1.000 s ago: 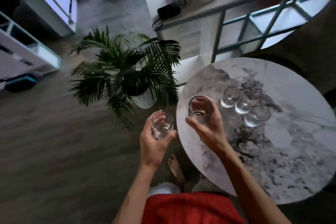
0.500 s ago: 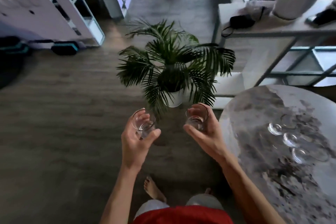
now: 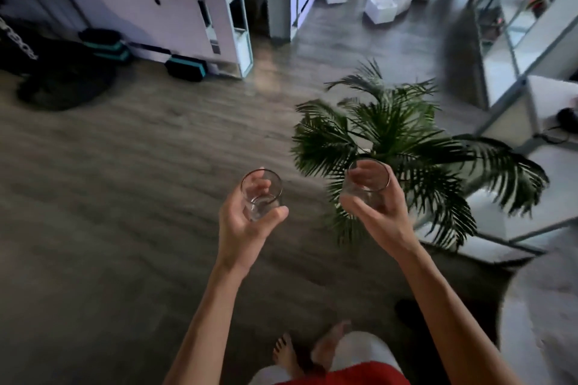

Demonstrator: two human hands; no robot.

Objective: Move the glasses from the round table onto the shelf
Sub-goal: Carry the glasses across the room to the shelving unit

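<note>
1. Your left hand (image 3: 242, 230): fingers and thumb curled round a short clear drinking glass (image 3: 261, 192), held upright in the air above the grey wood-grain floor (image 3: 125, 197).
2. Your right hand (image 3: 386, 217): fingers wrapped behind and thumb laid across the front of a second clear glass tumbler (image 3: 366, 186), also upright. Its rim shows against the fronds of a dark green potted palm (image 3: 403, 141).
3. The two glasses sit roughly level, apart, and touch no surface.
4. White shelving unit with teal edging (image 3: 242, 19): far left, well apart from both hands, with black-and-teal blocks (image 3: 186, 67) at its foot.
5. Cluster of white boxes (image 3: 387, 5): on the floor, far end.
6. Pale metal-framed rack (image 3: 519, 72): right edge, behind the palm.
7. Your bare feet (image 3: 284, 352): bottom centre.
</note>
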